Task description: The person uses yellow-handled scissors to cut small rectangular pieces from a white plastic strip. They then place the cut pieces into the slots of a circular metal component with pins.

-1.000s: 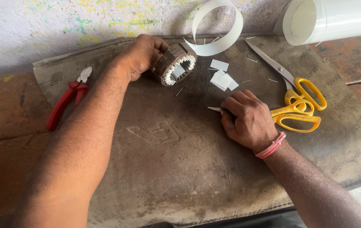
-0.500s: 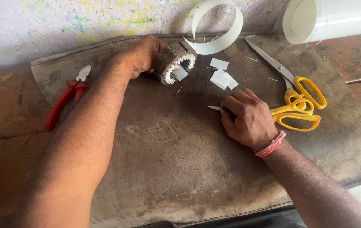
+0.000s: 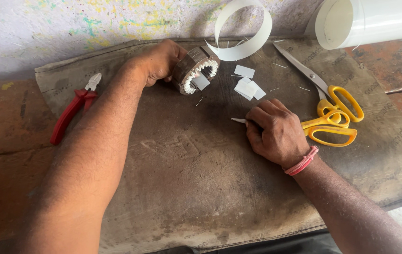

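Observation:
My left hand (image 3: 157, 62) grips a round metal stator core (image 3: 195, 70) with white slot liners, tilted on its side at the far middle of the brown mat (image 3: 196, 183). A small white paper piece pokes from the core's opening. My right hand (image 3: 276, 132) rests fist-like on the mat, closed on a thin white strip (image 3: 238, 121) whose tip sticks out to the left. A pink band circles that wrist. Small cut white paper pieces (image 3: 248, 85) lie between the two hands.
Yellow-handled scissors (image 3: 330, 108) lie just right of my right hand. Red-handled pliers (image 3: 74, 110) lie at the mat's left edge. A curled white paper strip (image 3: 243, 33) and a white paper roll (image 3: 375, 21) sit at the back by the wall.
My left hand has turned the stator core slightly and shifted it a little; my right hand has stayed in place on the mat.

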